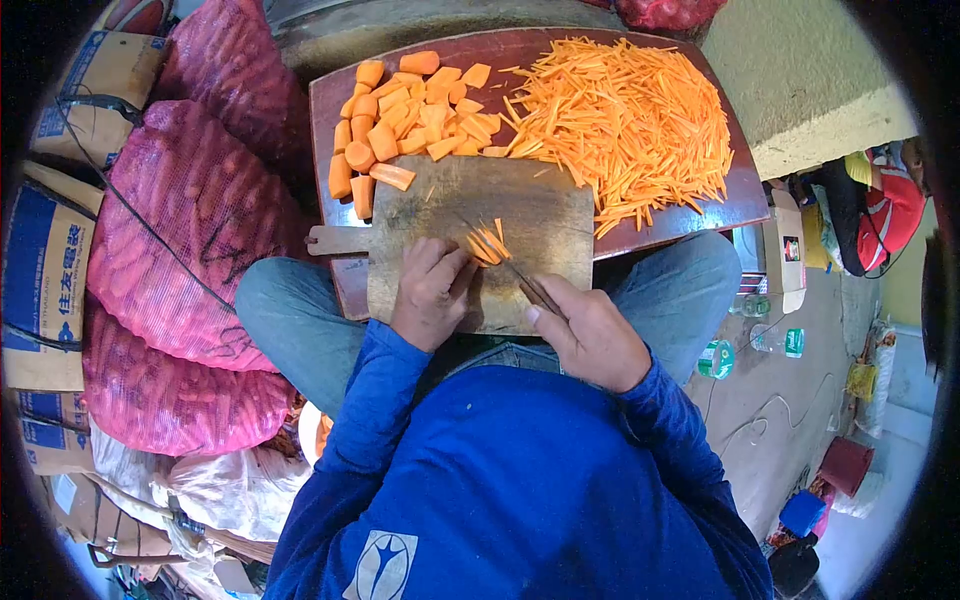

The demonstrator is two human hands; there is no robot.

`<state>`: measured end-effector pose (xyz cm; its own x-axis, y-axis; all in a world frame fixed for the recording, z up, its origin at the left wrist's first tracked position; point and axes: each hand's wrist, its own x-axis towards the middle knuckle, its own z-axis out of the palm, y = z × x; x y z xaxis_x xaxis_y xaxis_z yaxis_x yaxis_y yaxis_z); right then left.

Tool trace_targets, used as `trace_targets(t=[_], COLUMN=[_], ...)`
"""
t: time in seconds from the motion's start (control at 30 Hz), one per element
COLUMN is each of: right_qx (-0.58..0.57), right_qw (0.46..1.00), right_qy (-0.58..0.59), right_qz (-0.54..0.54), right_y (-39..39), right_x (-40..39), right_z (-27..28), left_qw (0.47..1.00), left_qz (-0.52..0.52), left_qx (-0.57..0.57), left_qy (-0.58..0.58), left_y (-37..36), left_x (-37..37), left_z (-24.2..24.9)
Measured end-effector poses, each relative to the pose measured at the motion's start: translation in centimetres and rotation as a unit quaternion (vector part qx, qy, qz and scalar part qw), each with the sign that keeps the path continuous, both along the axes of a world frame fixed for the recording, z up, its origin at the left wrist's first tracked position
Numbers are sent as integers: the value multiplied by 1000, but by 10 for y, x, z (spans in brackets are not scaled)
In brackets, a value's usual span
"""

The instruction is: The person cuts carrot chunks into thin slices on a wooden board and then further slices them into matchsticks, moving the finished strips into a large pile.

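My right hand (597, 335) is wrapped round the handle of a knife (530, 287), whose blade points up and left over the wooden cutting board (540, 210). Beside the blade lie a few cut carrot strips (488, 243). My left hand (432, 287) rests on the board just left of the strips, its fingers curled; what they hold, if anything, is hidden. Behind the board, carrot chunks (415, 115) are gathered on the left of the dark red table (740, 180). A large heap of shredded carrot (630, 125) covers its right part.
Pink mesh sacks (185, 235) and cardboard boxes (45, 270) are stacked at the left. At the right, plastic bottles (775, 341) stand or lie on the floor, near an open carton (785, 250). A concrete ledge (810, 100) is at the upper right.
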<state>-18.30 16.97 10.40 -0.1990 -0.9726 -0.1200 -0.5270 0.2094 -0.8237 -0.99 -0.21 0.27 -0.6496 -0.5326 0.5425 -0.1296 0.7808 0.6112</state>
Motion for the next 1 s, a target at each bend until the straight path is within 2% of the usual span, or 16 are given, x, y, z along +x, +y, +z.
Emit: trace_targets(t=[0.13,0.3,0.4,0.57,0.63,0.7,0.77,0.93,1.0], right_qx=[6,61,5,27,26,-31,-9,-11,20], right_qw=[1000,996,999,998,998,999,1000,998,997], right_qy=[-17,56,27,49,44,25,7,-54,-69], right_qz=[20,45,31,27,27,0,-5,1,10], right_y=[-1,-4,-2,0,1,4,8,8,7], right_x=[4,11,13,11,12,14,14,15,13], right_z=[-5,-1,4,-2,1,10,15,0,-4], left_qw=[997,996,996,994,996,997,998,984,980], left_qz=[-2,8,11,33,34,37,39,128,138], left_qx=[-57,-58,-57,-53,-35,-30,-22,115,133], left_qy=[-57,-69,-66,-87,-80,-60,-43,57,56], left_y=[4,4,1,3,1,-1,-1,-2,-1], left_x=[2,4,4,4,6,5,6,3,3], left_z=[11,10,10,11,7,1,-4,8,12])
